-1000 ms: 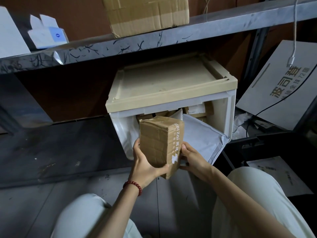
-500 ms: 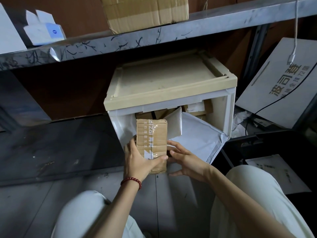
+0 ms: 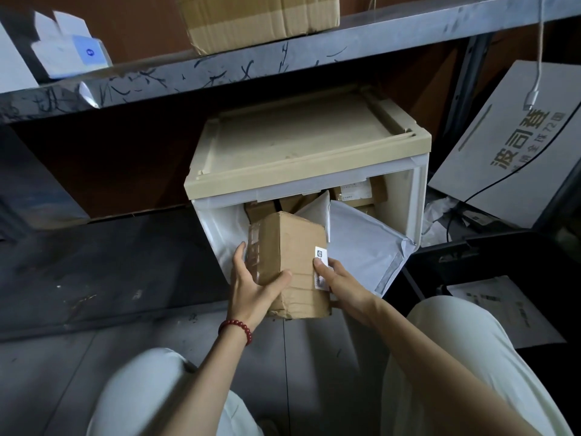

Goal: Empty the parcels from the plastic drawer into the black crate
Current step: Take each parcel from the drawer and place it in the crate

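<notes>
While the brown taped cardboard parcel (image 3: pixel 290 265) sits just in front of the open beige-topped white plastic drawer (image 3: pixel 306 171), both hands grasp it: the left hand (image 3: pixel 254 286), with a red bead bracelet (image 3: pixel 237 330) on its wrist, wraps the parcel's left side, and the right hand (image 3: pixel 344 286) presses its right side beside a small white label (image 3: pixel 321 253). More brown parcels (image 3: pixel 358 193) and white padded mailers (image 3: pixel 361 247) lie inside the drawer, one mailer spilling over its front. To the right stands the black crate (image 3: pixel 490 256), holding a grey sheet.
</notes>
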Demonstrator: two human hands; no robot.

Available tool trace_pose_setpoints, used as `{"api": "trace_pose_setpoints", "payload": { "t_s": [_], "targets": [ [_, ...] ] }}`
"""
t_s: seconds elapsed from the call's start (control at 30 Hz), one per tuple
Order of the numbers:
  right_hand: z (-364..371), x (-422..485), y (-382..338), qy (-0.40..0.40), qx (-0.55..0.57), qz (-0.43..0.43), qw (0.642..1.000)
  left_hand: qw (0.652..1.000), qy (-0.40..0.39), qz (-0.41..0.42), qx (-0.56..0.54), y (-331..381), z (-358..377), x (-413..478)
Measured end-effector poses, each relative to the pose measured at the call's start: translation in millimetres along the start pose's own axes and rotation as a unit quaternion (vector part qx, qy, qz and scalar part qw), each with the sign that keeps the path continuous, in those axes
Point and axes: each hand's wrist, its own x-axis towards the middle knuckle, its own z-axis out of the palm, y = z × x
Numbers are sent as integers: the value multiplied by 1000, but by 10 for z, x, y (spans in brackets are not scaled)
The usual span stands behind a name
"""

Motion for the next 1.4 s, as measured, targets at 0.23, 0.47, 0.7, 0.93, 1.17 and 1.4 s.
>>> {"api": "trace_pose_setpoints", "payload": {
  "t_s": [0.23,0.47,0.7,0.93,1.17,1.4],
  "targets": [
    [-64,36,-25,-54,105,22,993,983,-15,-74,-167,-32,15,71],
    [-127,20,-5,-39,120,18,992,976,-44,-110,-184,-54,-22,130],
    [-112,-4,5,-8,49,-24,998,992,-65,-104,-43,-48,-51,65],
    [-97,-13,-18,-14,48,-34,998,990,-86,-103,39,25,-23,-6],
    [-208,-173,-69,-28,59,-66,996,992,-106,-61,20,112,-31,-59],
    [-496,-568,-361,-25,109,-131,985,991,-123,41,-31,583,203,-183]
  ]
}}
